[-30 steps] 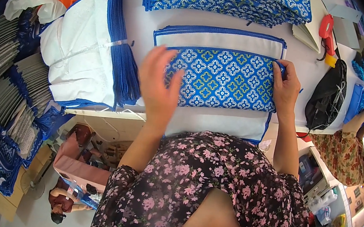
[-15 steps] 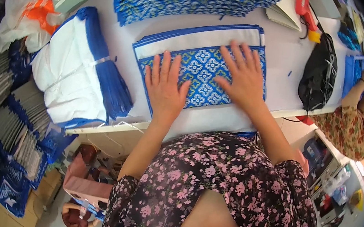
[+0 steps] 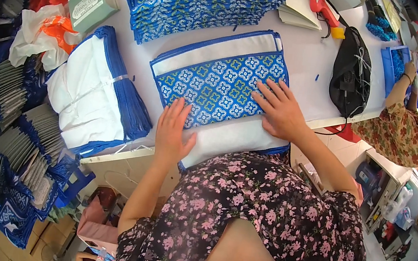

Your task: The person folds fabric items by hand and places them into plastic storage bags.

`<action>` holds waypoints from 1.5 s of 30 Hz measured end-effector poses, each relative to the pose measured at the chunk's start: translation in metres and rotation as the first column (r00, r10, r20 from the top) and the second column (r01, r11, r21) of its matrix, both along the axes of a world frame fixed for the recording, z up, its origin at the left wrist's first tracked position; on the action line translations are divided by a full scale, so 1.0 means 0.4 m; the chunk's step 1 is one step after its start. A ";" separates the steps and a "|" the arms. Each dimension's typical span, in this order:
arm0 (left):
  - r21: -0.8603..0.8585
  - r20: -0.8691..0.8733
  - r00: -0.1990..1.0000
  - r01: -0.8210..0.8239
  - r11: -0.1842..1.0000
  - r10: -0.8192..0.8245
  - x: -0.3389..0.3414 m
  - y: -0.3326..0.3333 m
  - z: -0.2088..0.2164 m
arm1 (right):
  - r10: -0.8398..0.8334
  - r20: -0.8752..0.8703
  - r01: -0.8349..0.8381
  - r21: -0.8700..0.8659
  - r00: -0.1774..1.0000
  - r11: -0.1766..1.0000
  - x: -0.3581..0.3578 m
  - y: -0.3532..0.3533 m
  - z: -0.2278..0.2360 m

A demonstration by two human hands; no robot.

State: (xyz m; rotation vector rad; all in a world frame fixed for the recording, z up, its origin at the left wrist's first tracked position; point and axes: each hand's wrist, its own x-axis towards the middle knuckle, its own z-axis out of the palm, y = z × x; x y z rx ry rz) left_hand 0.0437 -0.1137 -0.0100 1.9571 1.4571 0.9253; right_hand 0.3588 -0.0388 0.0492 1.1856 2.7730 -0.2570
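One folded blue floral-print cloth (image 3: 220, 87) lies at 12 o'clock from the floral dress (image 3: 254, 189). Left hand (image 3: 170, 133) at its 7 o'clock, right hand (image 3: 281, 111) at its 4; apart, gripping nothing. Probably light, limp, durable; pinch both short sides, layers together.

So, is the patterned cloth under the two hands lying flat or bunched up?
Flat: the patterned cloth shows an even print and nearly straight edges beneath the left hand and right hand.
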 end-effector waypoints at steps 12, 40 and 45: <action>0.048 -0.029 0.986 0.166 0.985 -0.165 -0.210 0.473 0.310 | -0.217 -0.308 0.139 -0.255 0.926 0.957 -0.015 0.456 0.288; 0.282 0.429 0.863 -0.408 0.868 0.266 -0.184 0.718 0.285 | 0.159 -0.349 -0.053 0.294 0.923 0.954 -0.368 0.653 0.251; 0.331 -0.131 0.971 -0.146 0.932 0.199 -0.167 0.742 0.312 | 0.022 -0.106 0.023 0.407 0.994 0.913 -0.327 0.716 0.249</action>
